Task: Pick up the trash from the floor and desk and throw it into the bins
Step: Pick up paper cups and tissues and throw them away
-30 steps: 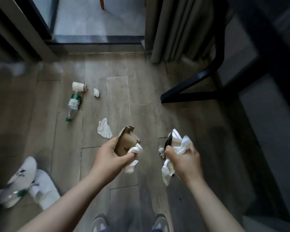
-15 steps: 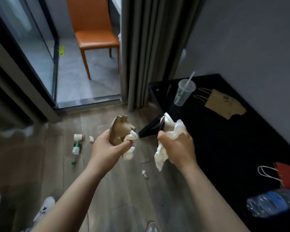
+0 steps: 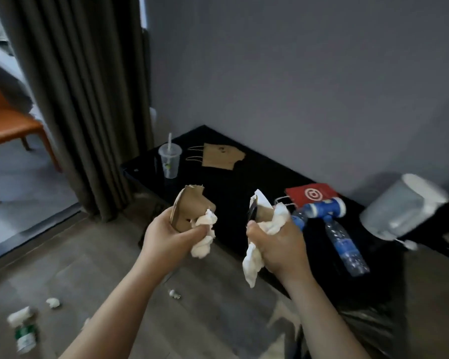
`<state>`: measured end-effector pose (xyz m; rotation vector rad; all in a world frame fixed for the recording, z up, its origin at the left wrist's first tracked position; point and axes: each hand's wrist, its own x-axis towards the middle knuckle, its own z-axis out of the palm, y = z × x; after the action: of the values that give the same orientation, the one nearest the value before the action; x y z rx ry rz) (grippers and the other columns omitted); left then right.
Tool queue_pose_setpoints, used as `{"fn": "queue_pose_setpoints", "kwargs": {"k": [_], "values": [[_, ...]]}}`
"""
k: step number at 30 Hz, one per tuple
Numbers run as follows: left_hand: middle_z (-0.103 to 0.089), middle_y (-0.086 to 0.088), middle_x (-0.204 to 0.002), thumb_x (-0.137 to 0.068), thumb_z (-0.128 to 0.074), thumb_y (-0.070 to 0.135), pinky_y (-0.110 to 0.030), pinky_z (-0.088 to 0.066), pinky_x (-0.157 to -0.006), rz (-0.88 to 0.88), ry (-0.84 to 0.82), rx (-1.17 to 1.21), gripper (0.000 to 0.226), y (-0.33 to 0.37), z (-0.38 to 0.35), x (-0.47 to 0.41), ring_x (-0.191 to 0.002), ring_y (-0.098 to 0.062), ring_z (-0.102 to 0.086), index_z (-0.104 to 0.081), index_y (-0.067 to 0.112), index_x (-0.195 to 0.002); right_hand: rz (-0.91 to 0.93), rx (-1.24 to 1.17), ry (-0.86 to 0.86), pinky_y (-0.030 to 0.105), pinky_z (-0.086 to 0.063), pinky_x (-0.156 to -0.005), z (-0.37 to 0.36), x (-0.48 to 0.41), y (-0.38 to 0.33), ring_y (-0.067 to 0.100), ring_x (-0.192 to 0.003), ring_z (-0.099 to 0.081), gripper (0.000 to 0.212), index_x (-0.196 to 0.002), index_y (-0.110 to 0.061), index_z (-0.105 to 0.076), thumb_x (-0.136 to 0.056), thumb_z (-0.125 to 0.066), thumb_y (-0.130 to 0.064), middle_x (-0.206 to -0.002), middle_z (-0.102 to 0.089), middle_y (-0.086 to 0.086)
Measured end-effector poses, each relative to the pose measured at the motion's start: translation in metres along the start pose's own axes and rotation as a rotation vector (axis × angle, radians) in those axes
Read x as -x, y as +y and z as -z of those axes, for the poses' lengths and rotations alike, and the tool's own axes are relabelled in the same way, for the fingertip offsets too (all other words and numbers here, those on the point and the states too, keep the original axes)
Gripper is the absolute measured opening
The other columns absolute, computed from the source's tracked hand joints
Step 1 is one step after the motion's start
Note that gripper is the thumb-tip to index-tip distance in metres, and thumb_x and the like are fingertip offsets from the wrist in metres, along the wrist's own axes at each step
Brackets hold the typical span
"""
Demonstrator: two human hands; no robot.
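Observation:
My left hand (image 3: 166,237) grips a torn brown cardboard piece (image 3: 188,209) together with a crumpled white tissue (image 3: 204,235). My right hand (image 3: 278,247) holds a wad of white tissue (image 3: 253,263) and a dark wrapper (image 3: 253,215). Both hands are raised in front of the black desk (image 3: 244,182). On the desk lie a clear plastic cup with a straw (image 3: 170,161), a flat brown paper bag (image 3: 222,156), a red paper bag (image 3: 311,195) and blue-labelled plastic bottles (image 3: 345,244). A bin lined with a black bag (image 3: 368,330) shows at the lower right.
Small tissue scraps (image 3: 53,302) and a green-labelled bottle (image 3: 25,338) lie on the wooden floor at the lower left. A grey curtain (image 3: 83,99) hangs left of the desk, with an orange chair (image 3: 8,125) beyond it. A white kettle-like container (image 3: 405,208) is on the desk's right.
The view has swung up and right from the floor to the desk. Both hands keep their hold on the cardboard and tissues and stay side by side.

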<state>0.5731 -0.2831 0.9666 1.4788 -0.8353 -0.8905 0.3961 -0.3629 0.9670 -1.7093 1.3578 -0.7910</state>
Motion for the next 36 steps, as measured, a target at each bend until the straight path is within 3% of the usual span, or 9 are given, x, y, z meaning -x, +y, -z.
{"fn": "queue_pose_setpoints", "kwargs": {"k": [4, 9, 12, 17, 19, 22, 25, 29, 36], "values": [[-0.075, -0.004, -0.078, -0.078, -0.074, 0.016, -0.031, -0.056, -0.066, -0.032, -0.229, -0.014, 0.011, 0.026, -0.076, 0.015, -0.073, -0.015, -0.071, -0.068, 0.015, -0.087, -0.069, -0.013, 0.25, 0.036, -0.055, -0.066, 0.084, 0.042, 0.017, 0.009, -0.068, -0.066, 0.038, -0.081, -0.025, -0.052, -0.057, -0.059, -0.055, -0.07, -0.067, -0.005], [-0.075, 0.004, -0.079, -0.078, -0.073, 0.017, -0.021, -0.049, -0.063, -0.126, -0.474, -0.031, 0.012, 0.055, -0.181, 0.054, -0.071, -0.006, -0.07, -0.068, 0.019, -0.089, -0.111, 0.039, 0.487, 0.024, -0.045, -0.062, 0.189, 0.108, 0.04, 0.0, -0.069, -0.063, 0.024, -0.086, -0.042, -0.042, -0.075, -0.063, -0.038, -0.071, -0.067, -0.011], [-0.074, 0.002, -0.076, -0.08, -0.073, 0.021, -0.027, -0.05, -0.066, -0.168, -0.664, -0.028, 0.01, 0.066, -0.244, 0.093, -0.068, -0.01, -0.069, -0.068, 0.017, -0.088, -0.131, 0.052, 0.589, 0.028, -0.047, -0.065, 0.248, 0.158, 0.057, 0.007, -0.066, -0.062, 0.025, -0.083, -0.052, -0.035, -0.069, -0.055, -0.047, -0.077, -0.069, -0.003], [-0.071, -0.01, -0.069, -0.081, -0.072, 0.01, -0.026, -0.052, -0.053, -0.167, -0.915, 0.1, 0.007, 0.076, -0.353, 0.193, -0.056, -0.016, -0.062, -0.068, 0.005, -0.082, -0.224, 0.018, 0.773, 0.035, -0.048, -0.062, 0.342, 0.265, 0.098, 0.021, -0.051, -0.061, 0.03, -0.089, -0.053, -0.04, -0.071, -0.055, -0.034, -0.058, -0.068, 0.01], [-0.069, -0.018, -0.071, -0.075, -0.073, 0.016, -0.038, -0.048, -0.056, -0.122, -1.029, 0.141, 0.017, 0.077, -0.396, 0.243, -0.055, -0.024, -0.057, -0.068, 0.002, -0.084, -0.249, 0.018, 0.854, 0.035, -0.05, -0.063, 0.38, 0.314, 0.115, 0.021, -0.053, -0.063, 0.037, -0.104, -0.044, -0.05, -0.068, -0.054, -0.035, -0.057, -0.067, 0.01], [-0.066, -0.019, -0.069, -0.071, -0.074, 0.021, -0.039, -0.043, -0.056, -0.076, -1.134, 0.212, 0.029, 0.077, -0.45, 0.316, -0.052, -0.025, -0.051, -0.065, -0.003, -0.086, -0.321, 0.079, 1.0, 0.033, -0.049, -0.056, 0.432, 0.383, 0.137, 0.015, -0.049, -0.06, 0.026, -0.084, -0.022, -0.05, -0.064, -0.054, -0.038, -0.052, -0.064, 0.005], [-0.067, -0.025, -0.074, -0.07, -0.077, 0.014, -0.031, -0.046, -0.05, -0.092, -1.215, 0.251, 0.024, 0.084, -0.494, 0.382, -0.055, -0.023, -0.056, -0.066, -0.003, -0.084, -0.366, 0.098, 1.055, 0.034, -0.047, -0.054, 0.473, 0.445, 0.154, 0.021, -0.047, -0.058, 0.019, -0.072, -0.028, -0.035, -0.065, -0.051, -0.036, -0.051, -0.064, 0.012], [-0.07, -0.019, -0.075, -0.062, -0.075, 0.018, -0.025, -0.046, -0.049, -0.099, -1.343, 0.266, 0.03, 0.094, -0.55, 0.454, -0.058, -0.017, -0.061, -0.068, 0.0, -0.085, -0.429, 0.099, 1.208, 0.034, -0.047, -0.054, 0.522, 0.514, 0.167, 0.026, -0.046, -0.059, 0.017, -0.076, -0.028, -0.038, -0.069, -0.053, -0.028, -0.051, -0.062, 0.017], [-0.069, -0.012, -0.076, -0.07, -0.075, 0.017, -0.031, -0.039, -0.056, -0.109, -1.579, 0.18, 0.023, 0.087, -0.652, 0.534, -0.056, -0.018, -0.055, -0.069, 0.009, -0.091, -0.633, 0.238, 1.439, 0.035, -0.055, -0.064, 0.587, 0.591, 0.22, 0.008, -0.068, -0.065, 0.032, -0.081, -0.03, -0.049, -0.057, -0.049, -0.052, -0.071, -0.068, -0.005]]}}
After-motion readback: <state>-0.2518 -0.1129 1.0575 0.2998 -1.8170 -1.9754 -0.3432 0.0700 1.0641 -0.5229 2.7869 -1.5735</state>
